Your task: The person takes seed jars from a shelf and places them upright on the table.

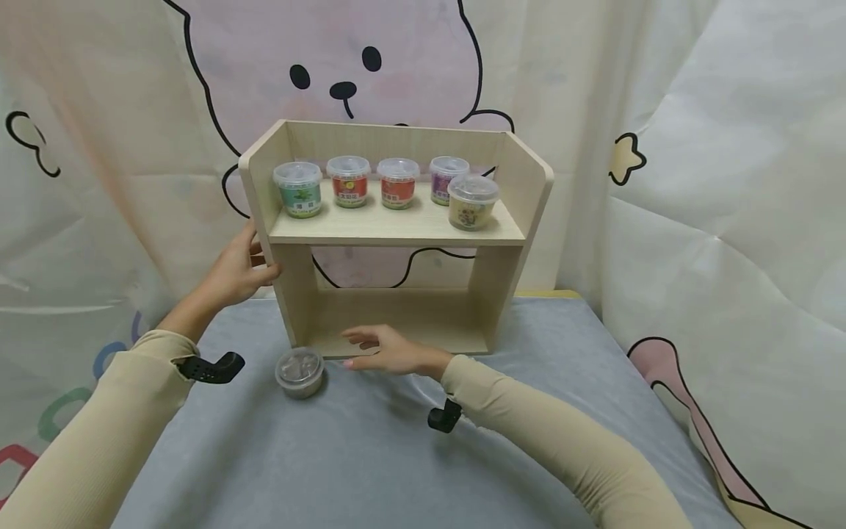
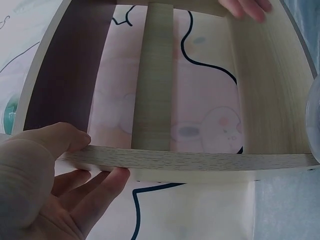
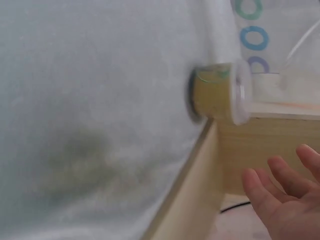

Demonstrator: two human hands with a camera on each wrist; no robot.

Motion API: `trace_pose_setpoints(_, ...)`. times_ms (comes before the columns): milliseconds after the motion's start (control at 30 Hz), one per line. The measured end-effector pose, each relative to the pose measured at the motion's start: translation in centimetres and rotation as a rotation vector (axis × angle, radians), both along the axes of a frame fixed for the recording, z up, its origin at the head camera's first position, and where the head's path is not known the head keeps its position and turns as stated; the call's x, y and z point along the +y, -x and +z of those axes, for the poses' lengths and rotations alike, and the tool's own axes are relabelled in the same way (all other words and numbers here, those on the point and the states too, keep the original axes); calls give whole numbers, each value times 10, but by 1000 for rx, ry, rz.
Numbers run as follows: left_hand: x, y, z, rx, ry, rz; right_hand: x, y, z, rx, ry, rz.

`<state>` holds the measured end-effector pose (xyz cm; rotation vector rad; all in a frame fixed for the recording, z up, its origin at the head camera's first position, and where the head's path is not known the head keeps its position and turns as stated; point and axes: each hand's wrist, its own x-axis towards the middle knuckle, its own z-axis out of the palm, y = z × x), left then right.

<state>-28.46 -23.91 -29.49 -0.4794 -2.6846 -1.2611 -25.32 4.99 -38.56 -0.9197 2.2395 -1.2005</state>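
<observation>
My left hand (image 1: 239,270) grips the left side panel of a pale wooden shelf (image 1: 396,241), thumb on one face and fingers on the other, as the left wrist view shows. In front of the shelf's lower level, my right hand (image 1: 390,351) reaches leftward with loosely bent fingers and holds nothing. A lidded plastic cup (image 1: 300,373) stands on the table just left of its fingertips, apart from them. The right wrist view shows this cup (image 3: 214,92) with a yellowish side, beyond the right hand (image 3: 290,195).
On the upper shelf stand a green cup (image 1: 302,197), two red cups (image 1: 350,187), a purple cup (image 1: 441,184) and a yellowish cup (image 1: 471,209), all lidded. Grey-blue cloth (image 1: 317,463) covers the table. A printed curtain (image 1: 568,95) hangs behind.
</observation>
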Motion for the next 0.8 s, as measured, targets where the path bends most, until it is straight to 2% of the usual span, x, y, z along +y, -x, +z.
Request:
trace_pose_setpoints(267,-1,1,-2,10,-8,-13,34,-3,25,43,37,-25)
trace_pose_setpoints(500,-4,4,-5,23,-18,-50,61,-2,46,64,64,-60)
trace_pose_setpoints(800,-8,8,-7,37,-29,-67,85,1,84,129,108,-117)
